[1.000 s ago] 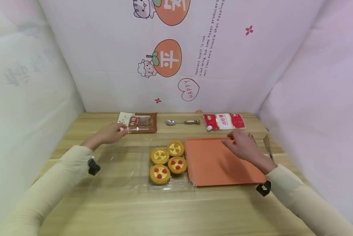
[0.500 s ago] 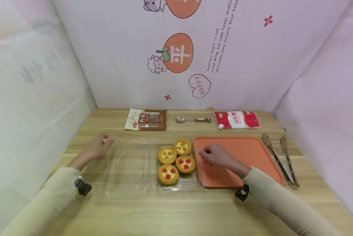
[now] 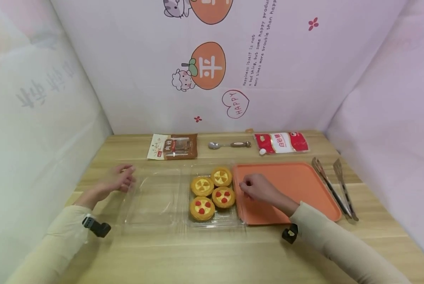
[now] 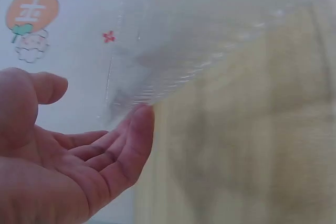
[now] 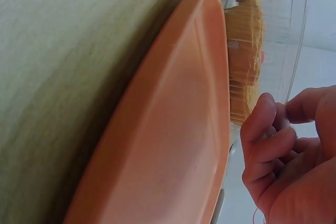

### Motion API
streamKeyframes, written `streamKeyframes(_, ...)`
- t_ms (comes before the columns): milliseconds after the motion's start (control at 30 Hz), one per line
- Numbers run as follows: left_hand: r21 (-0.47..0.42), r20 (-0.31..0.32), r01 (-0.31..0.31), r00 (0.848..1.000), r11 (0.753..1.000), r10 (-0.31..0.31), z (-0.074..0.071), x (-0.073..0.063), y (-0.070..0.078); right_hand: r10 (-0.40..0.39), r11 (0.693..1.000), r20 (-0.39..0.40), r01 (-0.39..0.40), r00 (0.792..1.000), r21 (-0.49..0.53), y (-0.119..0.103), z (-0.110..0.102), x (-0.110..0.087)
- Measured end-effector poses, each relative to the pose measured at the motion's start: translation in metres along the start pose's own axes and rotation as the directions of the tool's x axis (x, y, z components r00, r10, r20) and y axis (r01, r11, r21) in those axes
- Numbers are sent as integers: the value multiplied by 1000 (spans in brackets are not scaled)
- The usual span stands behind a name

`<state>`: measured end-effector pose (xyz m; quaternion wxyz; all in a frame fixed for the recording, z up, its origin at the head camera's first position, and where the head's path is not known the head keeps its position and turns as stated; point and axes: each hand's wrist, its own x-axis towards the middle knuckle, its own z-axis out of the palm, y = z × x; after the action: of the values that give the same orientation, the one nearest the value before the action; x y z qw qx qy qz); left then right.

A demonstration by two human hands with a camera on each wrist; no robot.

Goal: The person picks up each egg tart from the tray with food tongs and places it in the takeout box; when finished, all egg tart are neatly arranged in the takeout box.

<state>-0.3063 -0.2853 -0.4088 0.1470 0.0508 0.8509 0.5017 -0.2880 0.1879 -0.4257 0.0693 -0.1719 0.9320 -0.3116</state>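
A clear plastic clamshell box (image 3: 215, 224) lies unfolded on the wooden table, with several egg tarts (image 3: 202, 208) in its right half. Some tarts carry red berries, others yellow fruit pieces. The box's clear lid (image 3: 155, 197) extends to the left. My left hand (image 3: 119, 179) is at the lid's left edge; in the left wrist view its extended fingers (image 4: 139, 135) touch the ridged edge from below, thumb apart. Over the orange tray (image 3: 290, 177), my right hand (image 3: 259, 188) pinches the box's right rim (image 5: 299, 40) between thumb and index finger.
Along the back lie a brown spice packet (image 3: 178, 146), a spoon (image 3: 229, 145) and a red-and-white sugar bag (image 3: 282, 142). Tongs (image 3: 330, 187) and a slotted turner (image 3: 344, 189) lie right of the tray. Fabric walls (image 3: 212, 106) enclose the table's back and sides.
My right hand has moved left from over the tray's far part to the box's rim. My left hand has drawn back from beside the spice packet to the lid's edge. The head view has shifted.
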Motion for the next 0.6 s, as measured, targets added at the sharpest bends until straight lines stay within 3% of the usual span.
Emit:
streamKeyframes(133, -87, -49, -148, 988, 985, 144, -9, -10, 20, 5, 1000, -11, -5, 1000, 5, 0, 3, -1)
streamKeyframes(233, -155, -93, -308, 951, 939, 296, -8, -17, 41, 6, 1000, -9, -6, 1000, 1, 1, 3, -1)
streamKeyframes(300, -209, -119, -423, 906, 882, 406, 1, -20, 57, 15, 1000, -7, -15, 1000, 1, 0, 3, -1)
streamKeyframes(367, -261, -123, -529, 848, 808, 515, 17, -19, 71, 23, 1000, -3, -23, 1000, -4, 2, 2, -2)
streamKeyframes(433, -248, -98, -607, 791, 755, 604, 37, -15, 83, 29, 1000, -3, -29, 1000, -8, 2, 2, -2)
streamKeyframes(533, -46, -6, -695, 718, 717, 696, 73, -3, 91, 27, 1000, -9, -27, 1000, -9, 2, 2, -2)
streamKeyframes(600, 150, 79, -727, 684, 670, 725, 97, 7, 89, 19, 1000, -13, -19, 1000, -8, 1, 5, -2)
